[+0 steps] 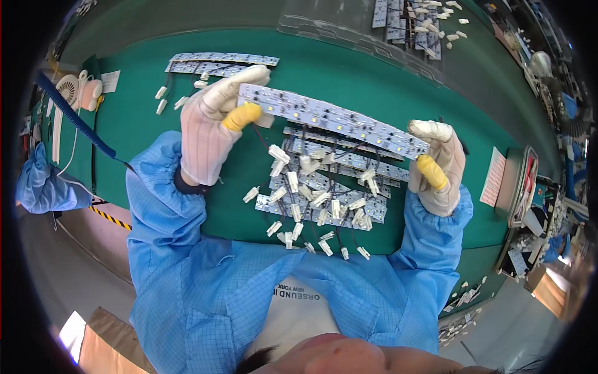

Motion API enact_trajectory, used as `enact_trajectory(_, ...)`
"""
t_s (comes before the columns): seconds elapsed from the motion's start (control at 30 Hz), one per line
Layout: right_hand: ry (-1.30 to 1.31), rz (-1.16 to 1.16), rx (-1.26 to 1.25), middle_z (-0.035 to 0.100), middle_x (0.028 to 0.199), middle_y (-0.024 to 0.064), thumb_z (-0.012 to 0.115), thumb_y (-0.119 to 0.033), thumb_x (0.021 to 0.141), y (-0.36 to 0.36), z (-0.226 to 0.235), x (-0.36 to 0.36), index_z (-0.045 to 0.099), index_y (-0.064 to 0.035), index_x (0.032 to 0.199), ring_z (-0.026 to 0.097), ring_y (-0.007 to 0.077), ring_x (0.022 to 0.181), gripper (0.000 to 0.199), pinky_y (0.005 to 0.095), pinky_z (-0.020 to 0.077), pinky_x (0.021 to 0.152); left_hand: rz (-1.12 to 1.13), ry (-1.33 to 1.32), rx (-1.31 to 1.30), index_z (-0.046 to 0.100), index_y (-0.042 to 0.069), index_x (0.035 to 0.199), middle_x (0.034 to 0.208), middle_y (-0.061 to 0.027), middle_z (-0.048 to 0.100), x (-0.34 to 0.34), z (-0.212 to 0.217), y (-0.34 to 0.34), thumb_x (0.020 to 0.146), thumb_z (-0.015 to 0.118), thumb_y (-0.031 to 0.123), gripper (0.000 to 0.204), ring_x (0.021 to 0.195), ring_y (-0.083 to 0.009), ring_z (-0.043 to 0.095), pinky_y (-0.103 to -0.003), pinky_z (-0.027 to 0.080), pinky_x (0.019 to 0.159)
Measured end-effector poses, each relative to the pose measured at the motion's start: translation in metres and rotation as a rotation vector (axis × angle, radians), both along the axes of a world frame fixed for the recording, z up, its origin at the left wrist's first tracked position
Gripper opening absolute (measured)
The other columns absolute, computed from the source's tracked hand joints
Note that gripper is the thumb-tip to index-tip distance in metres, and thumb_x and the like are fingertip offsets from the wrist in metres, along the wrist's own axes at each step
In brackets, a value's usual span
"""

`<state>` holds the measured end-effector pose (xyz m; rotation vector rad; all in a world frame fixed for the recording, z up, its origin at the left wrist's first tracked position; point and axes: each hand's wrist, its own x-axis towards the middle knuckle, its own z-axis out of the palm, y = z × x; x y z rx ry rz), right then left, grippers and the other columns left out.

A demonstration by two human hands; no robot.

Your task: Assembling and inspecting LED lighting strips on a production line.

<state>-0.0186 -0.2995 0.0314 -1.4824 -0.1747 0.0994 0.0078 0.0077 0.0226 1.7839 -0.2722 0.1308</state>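
Note:
Both gloved hands hold up one long white LED circuit board [336,121], dotted with yellow LEDs and small dark parts. My left hand [227,109] pinches its left end, a yellow cot covering the thumb. At the right end, lower in the picture, my right hand [437,163] grips it the same way, thumb also in yellow. Beneath the held board lies a pile of similar LED boards [370,209] with dark wires and white plug connectors [293,181], partly hidden by it. A wire runs down from the held board near my left hand.
More LED boards [218,59] lie at the far left of the green mat [143,62]. A clear plastic tray [349,37] stands at the back, with another board stack [405,28] beyond. A white fan [70,90] and a blue coiled cord [75,115] are at left; a bin [522,187] is at right.

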Motion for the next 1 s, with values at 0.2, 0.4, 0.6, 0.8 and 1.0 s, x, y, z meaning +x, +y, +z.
enact_trajectory(0.2,0.041,0.076,0.054,0.062,0.093,0.0142,0.068,-0.039,0.080,0.001,0.008,0.000,0.050,0.0056,0.113,0.044,0.0027,0.043,0.058,0.0140,0.0320,0.038,-0.050,0.014,0.145,0.059,0.002,0.115,0.076,-0.0071,0.067,0.005,-0.001,0.007,0.086,0.057,0.042,0.050,0.069,-0.0097,0.062,-0.021,0.046,0.066)
enact_trajectory(0.4,-0.090,0.011,-0.010,0.061,0.098,0.0155,0.067,-0.034,0.081,-0.002,0.001,0.000,0.051,0.0061,0.112,0.044,0.0029,0.043,0.053,0.0144,0.0330,0.038,-0.049,-0.071,0.005,0.059,0.001,0.113,0.077,-0.0083,0.068,0.001,-0.008,0.004,0.082,0.060,0.047,0.056,0.069,-0.0115,0.064,-0.022,0.048,0.066)
enact_trajectory(0.6,-0.105,0.007,-0.021,0.060,0.102,0.0158,0.066,-0.025,0.081,-0.002,0.001,-0.001,0.050,0.0064,0.113,0.046,0.0034,0.046,0.047,0.0144,0.0335,0.040,-0.073,-0.119,-0.090,0.057,-0.001,0.116,0.093,-0.0108,0.067,0.003,-0.013,0.001,0.082,0.065,0.032,0.048,0.069,-0.0125,0.064,-0.022,0.049,0.067)
enact_trajectory(0.8,0.007,0.062,0.048,0.061,0.100,0.0142,0.070,-0.021,0.079,0.005,0.007,-0.009,0.049,0.0062,0.114,0.045,0.0036,0.048,0.049,0.0167,0.0342,0.042,-0.011,0.138,-0.004,0.055,-0.001,0.120,0.097,-0.0098,0.066,0.005,-0.009,-0.002,0.085,0.062,0.019,0.040,0.073,-0.0112,0.062,-0.022,0.048,0.071)
enact_trajectory(1.0,0.008,0.008,0.038,0.062,0.093,0.0134,0.062,-0.020,0.083,0.002,0.010,0.001,0.052,0.0046,0.113,0.043,0.0043,0.045,0.040,0.0170,0.0316,0.041,-0.090,0.030,-0.183,0.056,-0.004,0.116,0.092,-0.0111,0.067,-0.001,-0.007,0.003,0.083,0.065,0.030,0.048,0.069,-0.0126,0.062,-0.022,0.049,0.068)
